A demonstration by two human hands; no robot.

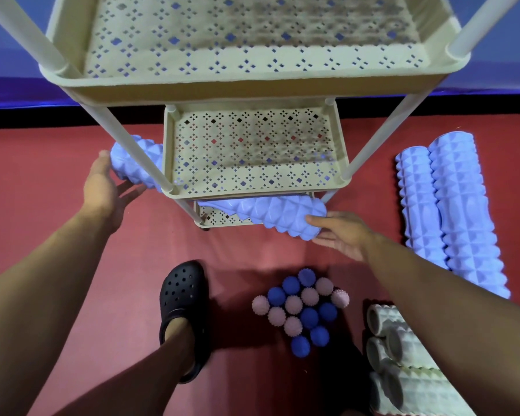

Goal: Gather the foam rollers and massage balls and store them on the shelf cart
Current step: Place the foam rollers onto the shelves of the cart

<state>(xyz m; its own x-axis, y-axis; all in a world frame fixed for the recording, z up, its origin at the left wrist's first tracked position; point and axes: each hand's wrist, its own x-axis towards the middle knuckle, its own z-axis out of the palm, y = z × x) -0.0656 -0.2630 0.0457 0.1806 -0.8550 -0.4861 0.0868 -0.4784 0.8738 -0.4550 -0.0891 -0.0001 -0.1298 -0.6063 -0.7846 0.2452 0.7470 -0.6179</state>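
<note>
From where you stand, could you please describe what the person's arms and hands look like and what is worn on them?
Both arms are bare from the frame edge down: no sleeves, gloves, watch, bracelets or rings show on the left hand or the right hand. No markings are visible. The only thing worn in view is a black perforated rubber clog on one foot.

You have one lilac ridged roller (pixel 282 216) lying across the cart's (pixel 252 184) bottom shelf; two more (pixel 454 211) lie at 3 o'clock, spiky balls (pixel 303 307) at 6.
</note>
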